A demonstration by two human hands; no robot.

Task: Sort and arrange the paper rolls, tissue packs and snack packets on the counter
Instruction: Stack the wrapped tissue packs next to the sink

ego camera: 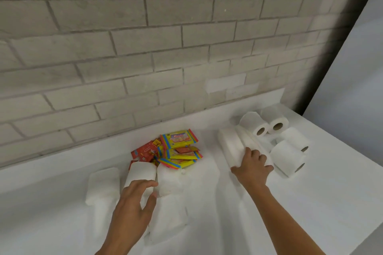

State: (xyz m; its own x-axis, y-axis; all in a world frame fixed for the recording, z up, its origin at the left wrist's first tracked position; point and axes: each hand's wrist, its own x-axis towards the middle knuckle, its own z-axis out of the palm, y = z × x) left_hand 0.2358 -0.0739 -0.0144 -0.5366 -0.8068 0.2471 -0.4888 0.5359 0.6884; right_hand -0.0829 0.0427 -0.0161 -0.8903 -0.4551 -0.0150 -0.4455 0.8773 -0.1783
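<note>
Now I am working at the white counter (310,203) under the brick wall (124,37), and I think the sorting is only partly done. Four paper rolls (288,156) are already lying together at the right, near the corner. Just beside them two tissue packs (232,147) are leaning, and my right hand (251,168) is pressing on them with fingers spread, not closing around them. On the left, more white packs (103,184) are still lying loose. My left hand (134,203) is hovering open over one white pack (141,172). Behind it the snack packets (178,149) are waiting in an untidy heap, touching these packs.
</note>
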